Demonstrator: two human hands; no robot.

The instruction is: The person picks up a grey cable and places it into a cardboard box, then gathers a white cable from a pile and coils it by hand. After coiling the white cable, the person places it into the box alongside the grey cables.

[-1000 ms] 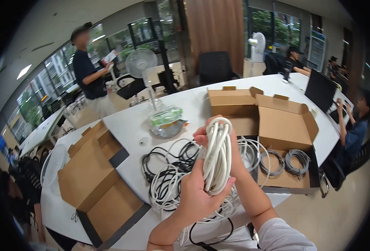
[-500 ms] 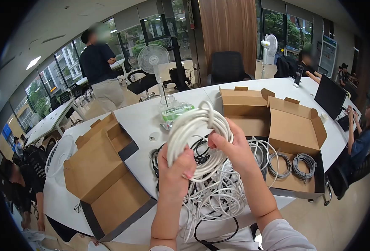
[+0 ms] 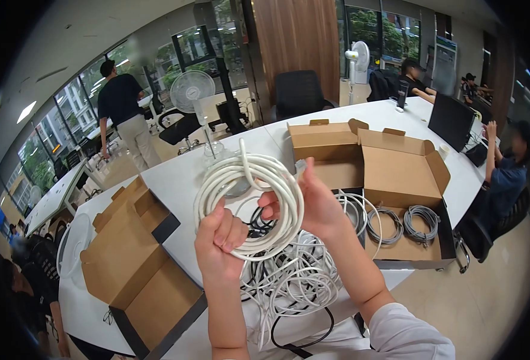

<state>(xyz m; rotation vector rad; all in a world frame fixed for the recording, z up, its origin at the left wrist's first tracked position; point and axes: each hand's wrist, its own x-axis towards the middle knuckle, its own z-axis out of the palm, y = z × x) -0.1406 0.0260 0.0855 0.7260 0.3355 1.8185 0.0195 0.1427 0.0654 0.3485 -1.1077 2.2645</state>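
Note:
My left hand [image 3: 222,243] is closed round the lower left of a coil of white cable [image 3: 286,231], which it holds up above the table. A loop of the cable stands up over the coil's top and crosses its upper strands. My right hand [image 3: 319,207] is at the coil's right side, thumb raised and apart from the fingers. Its fingers pass behind the strands and show through the ring's opening. A small pale plug [image 3: 300,165] shows beside the right thumb. Below lies a tangled heap of white cables [image 3: 304,276] with black ones among them.
An open cardboard box [image 3: 163,306] stands at left. Another open box [image 3: 406,255] at right contains coiled grey cables [image 3: 422,225]. Behind are a further open box [image 3: 328,171], a monitor [image 3: 451,123] and fans [image 3: 193,91]. Several people are around the room.
The coil has turned to face me more squarely. My right thumb has come off the strands and points upward. The view has shifted, and the person at far left has moved with an arm lowered.

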